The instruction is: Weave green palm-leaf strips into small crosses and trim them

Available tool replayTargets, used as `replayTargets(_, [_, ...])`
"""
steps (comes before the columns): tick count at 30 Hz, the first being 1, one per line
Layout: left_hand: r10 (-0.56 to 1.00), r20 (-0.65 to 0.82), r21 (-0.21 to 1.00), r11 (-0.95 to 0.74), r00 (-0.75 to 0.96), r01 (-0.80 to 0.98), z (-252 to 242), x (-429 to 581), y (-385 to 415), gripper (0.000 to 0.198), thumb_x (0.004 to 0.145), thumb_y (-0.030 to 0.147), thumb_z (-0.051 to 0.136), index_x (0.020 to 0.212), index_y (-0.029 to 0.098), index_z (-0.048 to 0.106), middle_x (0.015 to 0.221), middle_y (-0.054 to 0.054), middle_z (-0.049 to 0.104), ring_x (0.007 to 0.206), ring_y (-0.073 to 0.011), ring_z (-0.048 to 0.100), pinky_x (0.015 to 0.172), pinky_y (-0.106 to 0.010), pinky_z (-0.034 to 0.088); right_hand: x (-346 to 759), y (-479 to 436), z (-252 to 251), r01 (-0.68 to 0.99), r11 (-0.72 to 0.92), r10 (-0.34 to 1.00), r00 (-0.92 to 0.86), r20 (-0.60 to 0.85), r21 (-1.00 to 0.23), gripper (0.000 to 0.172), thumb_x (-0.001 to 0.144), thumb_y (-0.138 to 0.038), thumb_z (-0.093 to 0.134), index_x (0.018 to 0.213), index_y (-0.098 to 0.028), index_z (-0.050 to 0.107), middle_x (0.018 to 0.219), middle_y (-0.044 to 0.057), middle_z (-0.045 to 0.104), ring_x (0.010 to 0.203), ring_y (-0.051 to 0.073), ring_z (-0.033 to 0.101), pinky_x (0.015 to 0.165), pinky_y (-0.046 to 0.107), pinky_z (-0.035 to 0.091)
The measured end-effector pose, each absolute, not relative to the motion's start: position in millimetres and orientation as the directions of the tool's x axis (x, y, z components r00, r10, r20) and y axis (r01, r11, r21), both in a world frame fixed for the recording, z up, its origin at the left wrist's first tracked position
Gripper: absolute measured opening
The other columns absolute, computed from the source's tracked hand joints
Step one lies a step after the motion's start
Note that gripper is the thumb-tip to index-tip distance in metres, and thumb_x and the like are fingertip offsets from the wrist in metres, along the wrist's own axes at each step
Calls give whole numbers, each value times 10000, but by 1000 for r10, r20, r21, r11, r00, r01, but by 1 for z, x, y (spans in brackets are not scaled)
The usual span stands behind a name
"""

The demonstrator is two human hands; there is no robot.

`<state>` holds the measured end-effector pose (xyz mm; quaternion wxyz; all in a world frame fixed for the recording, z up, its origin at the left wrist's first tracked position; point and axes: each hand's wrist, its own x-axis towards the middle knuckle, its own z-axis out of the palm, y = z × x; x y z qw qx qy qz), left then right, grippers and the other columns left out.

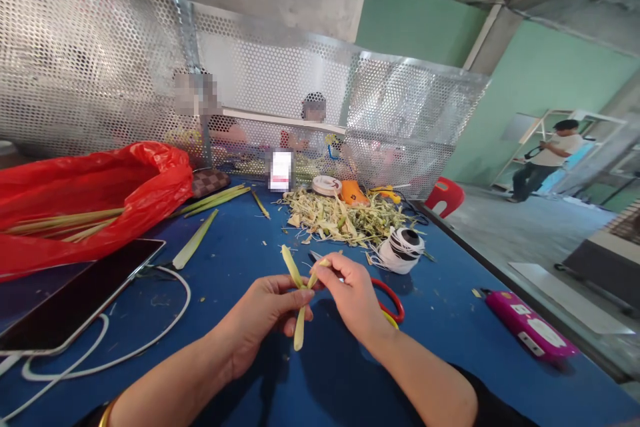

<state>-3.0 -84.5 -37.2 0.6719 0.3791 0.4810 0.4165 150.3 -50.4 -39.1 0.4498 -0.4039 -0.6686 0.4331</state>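
Observation:
Between my two hands are pale green-yellow leaf strips [299, 329], joined at one crossing with the ends pointing apart. My left hand [280, 303] pinches the crossing between thumb and fingers. One strip end stands up to the left, and another points down toward me. With its fingertips, my right hand [350, 287] grips the strip end at the upper right. Scissors [391, 299] with red and yellow handles lie on the table, partly hidden behind my right hand. Beyond it stands a spool of white cord [401, 250].
A heap of leaf scraps [345, 217] lies ahead, near a roll of tape [327, 185]. To the left are a red plastic bag [100, 180] of long stalks, a tablet [80, 300] and its white cable. A magenta power bank [530, 323] lies right. A perforated metal screen [280, 73] borders the table.

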Motion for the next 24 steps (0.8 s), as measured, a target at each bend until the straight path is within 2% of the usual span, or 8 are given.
replayTargets(3, [933, -287, 864, 350, 219, -361, -36, -6, -83, 267, 711, 298, 721, 916, 135, 667, 581, 21, 586, 449, -51, 471, 467, -167, 412, 154, -48, -32, 126, 322, 887, -387, 252, -938, 187, 862, -283, 521, 955, -208, 664, 923, 26, 661, 897, 171, 601, 842, 289, 445])
replayTargets(5, [939, -256, 838, 334, 229, -432, -36, -7, -81, 248, 734, 274, 707, 938, 148, 644, 582, 39, 565, 433, -41, 459, 473, -169, 424, 156, -48, -30, 126, 295, 853, -482, 202, -947, 199, 864, -290, 528, 957, -211, 685, 958, 26, 667, 959, 181, 588, 892, 305, 421])
replayTargets(7, [939, -235, 819, 330, 250, -470, -37, -8, -81, 214, 755, 251, 687, 939, 164, 619, 586, 54, 558, 388, -22, 407, 471, -173, 428, 155, -49, -33, 122, 250, 836, -529, 150, -960, 199, 855, -307, 547, 904, -197, 705, 879, 25, 679, 912, 186, 598, 866, 311, 427])
replayTargets(11, [936, -244, 788, 343, 253, -512, -38, -8, -83, 130, 751, 211, 678, 819, 164, 577, 575, 66, 547, 351, -8, 344, 459, -179, 427, 153, -50, -39, 123, 200, 865, -489, 117, -972, 202, 829, -319, 578, 777, -167, 700, 731, 16, 659, 751, 165, 586, 739, 284, 439])
replayTargets(15, [934, -277, 782, 354, 224, -512, -35, -6, -84, 86, 743, 175, 661, 778, 146, 588, 545, 61, 538, 336, -7, 323, 450, -180, 420, 153, -51, -38, 220, 302, 877, -446, 180, -928, 208, 815, -290, 589, 664, -165, 659, 658, -2, 620, 669, 142, 541, 667, 252, 409])
replayTargets(20, [914, -393, 805, 393, 97, -445, -32, -6, -82, 117, 735, 200, 681, 811, 131, 625, 528, 49, 541, 376, -23, 379, 455, -162, 425, 153, -58, -35, 398, 505, 841, -428, 332, -766, 229, 835, -259, 557, 637, -180, 640, 608, -11, 575, 610, 129, 490, 621, 245, 370])
replayTargets(24, [898, -430, 776, 421, 94, -469, -31, -6, -82, 103, 730, 171, 679, 817, 142, 632, 526, 54, 534, 376, -25, 385, 450, -161, 422, 154, -54, -38, 396, 478, 854, -420, 308, -784, 225, 837, -287, 557, 656, -188, 647, 634, -5, 591, 627, 139, 513, 611, 244, 383])
